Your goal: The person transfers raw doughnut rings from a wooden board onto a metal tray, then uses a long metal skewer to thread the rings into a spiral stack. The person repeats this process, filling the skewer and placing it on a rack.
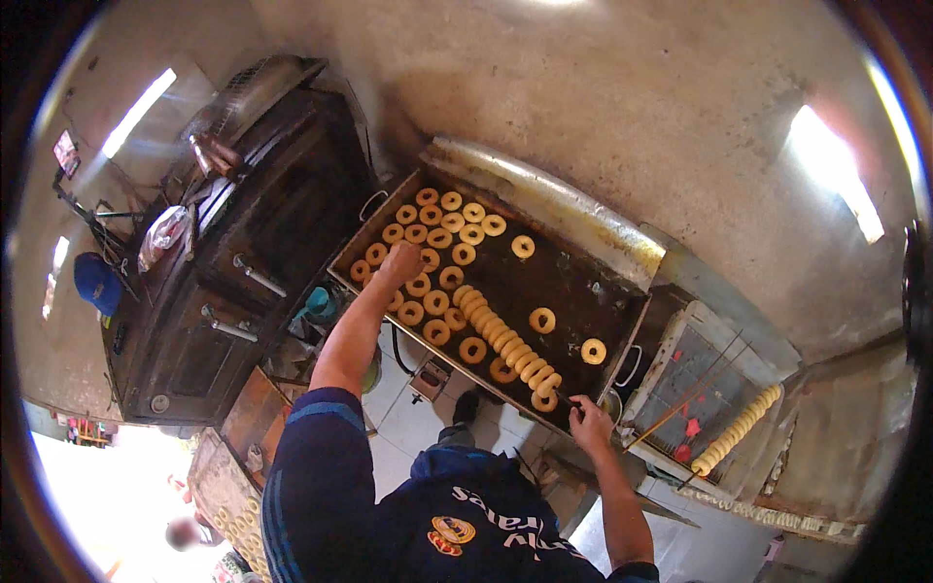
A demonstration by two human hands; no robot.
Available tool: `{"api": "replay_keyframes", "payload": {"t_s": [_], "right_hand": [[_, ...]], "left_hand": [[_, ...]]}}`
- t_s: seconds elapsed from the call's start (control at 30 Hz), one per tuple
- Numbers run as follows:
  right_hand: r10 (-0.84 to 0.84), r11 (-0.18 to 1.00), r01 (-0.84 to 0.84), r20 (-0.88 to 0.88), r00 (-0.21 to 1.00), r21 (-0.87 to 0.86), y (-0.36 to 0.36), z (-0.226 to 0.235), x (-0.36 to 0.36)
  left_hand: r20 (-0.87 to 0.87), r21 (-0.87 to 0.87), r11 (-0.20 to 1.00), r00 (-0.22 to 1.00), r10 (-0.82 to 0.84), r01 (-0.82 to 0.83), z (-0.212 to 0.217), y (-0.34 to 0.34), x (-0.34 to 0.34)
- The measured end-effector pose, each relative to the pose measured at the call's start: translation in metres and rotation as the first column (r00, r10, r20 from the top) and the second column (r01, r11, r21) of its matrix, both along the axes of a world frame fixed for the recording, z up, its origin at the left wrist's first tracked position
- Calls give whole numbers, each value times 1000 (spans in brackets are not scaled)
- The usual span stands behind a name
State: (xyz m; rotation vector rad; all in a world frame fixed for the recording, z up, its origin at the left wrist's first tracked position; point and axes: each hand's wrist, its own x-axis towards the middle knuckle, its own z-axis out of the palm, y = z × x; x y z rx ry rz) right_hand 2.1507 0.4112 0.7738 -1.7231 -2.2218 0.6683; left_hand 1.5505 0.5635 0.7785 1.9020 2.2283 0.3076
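Observation:
A wide, dark rectangular metal pan (544,277) in front of me holds many pale yellow dough rings (523,246), most of them crowded on its left side. My left hand (402,260) is over that crowd, its fingers closed beside a ring; what they hold, if anything, is hidden. Near the pan's front right corner, my right hand (590,425) grips the end of a thin skewer (569,396). A row of rings (505,340) is threaded along the skewer, which slants from the pan's middle to its front edge.
Right of the pan, another loaded skewer of rings (737,430) lies over a grate (690,379) with a thin stick (680,403). At left stands a dark oven cabinet (262,262). Below it is a turquoise scoop (318,303). More rings (243,525) lie on a board at lower left.

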Motion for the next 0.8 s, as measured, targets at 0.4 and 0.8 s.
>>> {"api": "replay_keyframes", "payload": {"t_s": [0.4,0.8], "right_hand": [[27,999,-12,-301,953,51,62,-56,-66],[23,999,-23,1,1000,-41,56,-2,-115]], "left_hand": [[260,60,998,965,-38,23,42,-21,-64],[88,-43,987,984,155,-152,-18,21,-97]]}}
